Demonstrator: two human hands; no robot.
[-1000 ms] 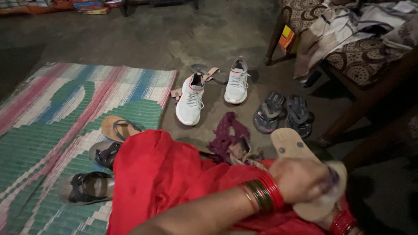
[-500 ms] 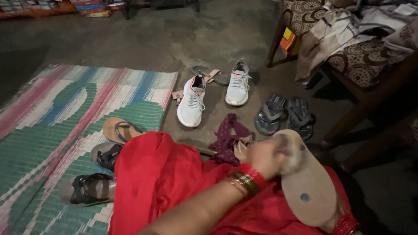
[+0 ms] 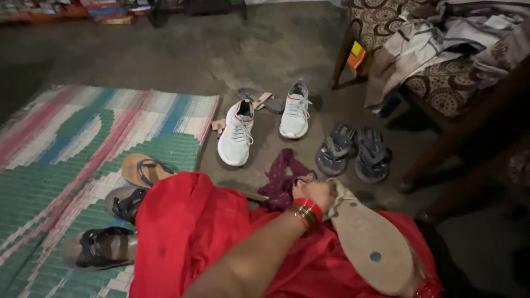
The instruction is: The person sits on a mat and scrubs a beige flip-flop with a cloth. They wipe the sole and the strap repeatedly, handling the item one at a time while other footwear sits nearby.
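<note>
Striped mat (image 3: 83,138) at nine o'clock; red garment (image 3: 204,232) across the lap. Tan sandal (image 3: 370,245), sole up, now lower at five o'clock. Left hand (image 3: 313,194), shifted leftward, grips its toe; right hand's grip cannot be told.

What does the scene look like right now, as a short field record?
Left hand: pressed against the top end of an upturned sandal, a pale cloth bunched beside it
Right hand: mostly out of view under the sandal's lower end
Lap: red garment
Floor ahead: white sneakers, dark flip-flops, maroon cloth
Mat: striped mat bearing a tan flip-flop and two dark sandals
</note>
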